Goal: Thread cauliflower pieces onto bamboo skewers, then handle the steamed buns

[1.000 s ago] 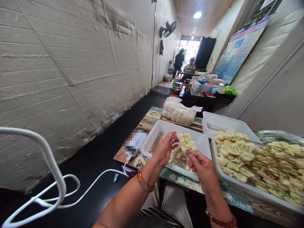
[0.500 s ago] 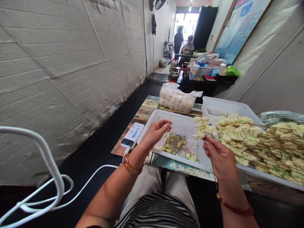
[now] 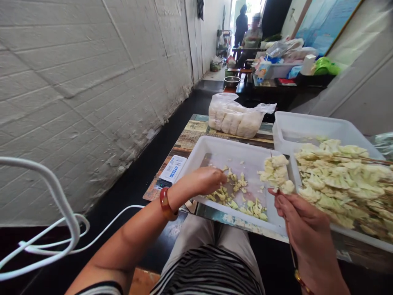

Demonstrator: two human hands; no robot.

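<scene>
My right hand is closed around a thin skewer, its thumb and fingertips pinched near the upper end. Pale cauliflower florets are threaded on that end, above the right side of a white plastic tray. Over the tray's left part, my left hand reaches down to the small loose cauliflower pieces. The back of that hand hides its fingertips, so whether it grips a piece does not show.
To the right, a second white tub holds a heap of skewered cauliflower. A clear bag of pale, rounded pieces sits behind the tray. A phone-like device with a white cable lies left. Two people are in the background.
My left hand has lowered from above the tray to the loose pieces. The right hand with its skewer has shifted right and down in view, and the camera has tilted downward.
</scene>
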